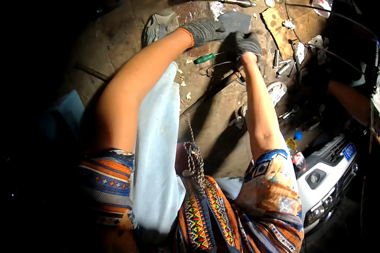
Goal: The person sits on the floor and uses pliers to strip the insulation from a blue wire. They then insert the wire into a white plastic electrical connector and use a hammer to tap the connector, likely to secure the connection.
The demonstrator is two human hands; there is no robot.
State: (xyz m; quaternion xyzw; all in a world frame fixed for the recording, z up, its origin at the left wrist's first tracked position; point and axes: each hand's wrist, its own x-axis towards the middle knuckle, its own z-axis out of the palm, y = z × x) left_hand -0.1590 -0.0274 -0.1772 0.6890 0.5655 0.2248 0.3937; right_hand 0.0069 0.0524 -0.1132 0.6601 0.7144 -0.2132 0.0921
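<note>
My left hand [203,31], in a dark grey knit glove with an orange cuff, reaches across the far middle. Its fingers stretch toward a flat grey sheet [235,20]; whether they press on it I cannot tell. Beside it my right hand [248,44], gloved alike, is closed just below the sheet. What it grips, if anything, is hidden in dark shadow. A screwdriver with a green handle [204,58] lies between the two hands and my knees, its shaft pointing toward the right hand. Below it a dark bar [217,87] lies slantwise on the floor.
Stained cardboard [278,31], metal sockets [282,70] and a wrench [295,57] lie right of my hands. A grey shoe [161,26] is at far left. Another person's arm [348,99] comes in at right, above a white car bumper [325,181]. Cables hang along the right.
</note>
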